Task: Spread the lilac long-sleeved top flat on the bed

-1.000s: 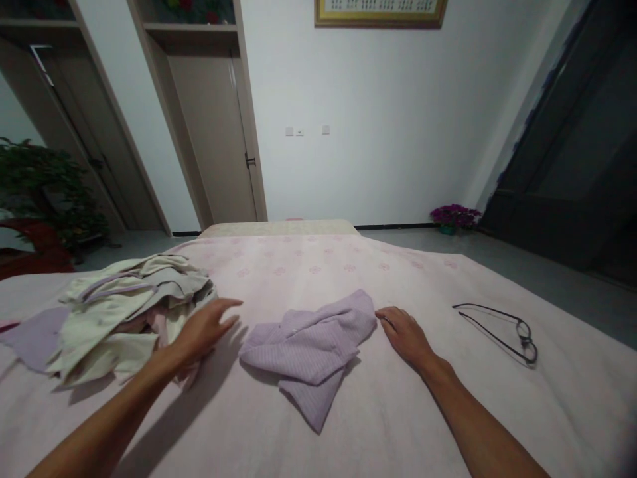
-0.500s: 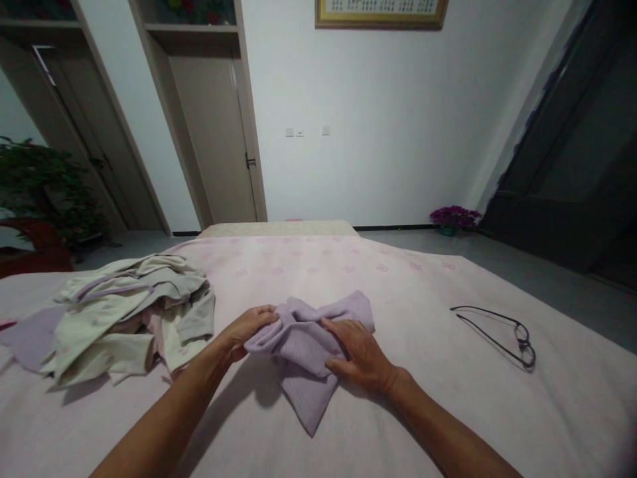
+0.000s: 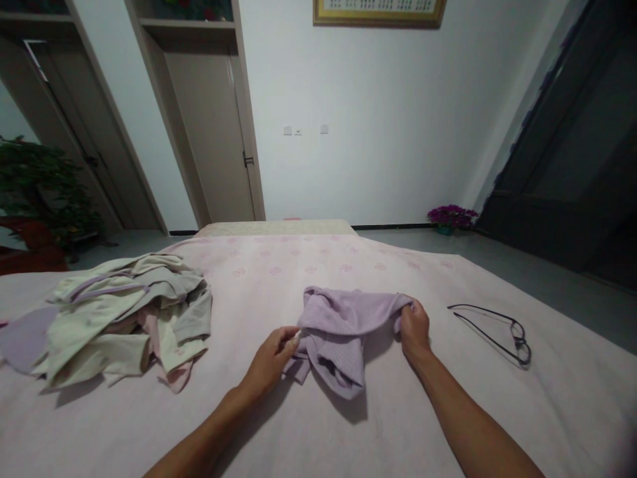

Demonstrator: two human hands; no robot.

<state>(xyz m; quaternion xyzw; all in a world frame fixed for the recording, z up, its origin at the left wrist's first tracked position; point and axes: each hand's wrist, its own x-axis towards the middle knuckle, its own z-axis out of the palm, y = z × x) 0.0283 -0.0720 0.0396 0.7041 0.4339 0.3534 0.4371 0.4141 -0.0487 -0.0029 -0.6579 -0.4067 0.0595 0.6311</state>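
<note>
A crumpled lilac garment lies on the pink bed sheet in front of me. My left hand pinches the garment's left edge, fingers closed on the fabric. My right hand grips its right edge, and the cloth is stretched between both hands, partly raised off the sheet, with a fold hanging down in the middle.
A heap of cream, grey and pink clothes sits on the bed at the left. A black clothes hanger lies at the right. Beyond the bed are doors, a white wall, a green plant and purple flowers.
My left hand left the clothes heap and both hands closed on the lilac garment. They then shifted to its two edges and pulled it apart, moving it slightly right.
</note>
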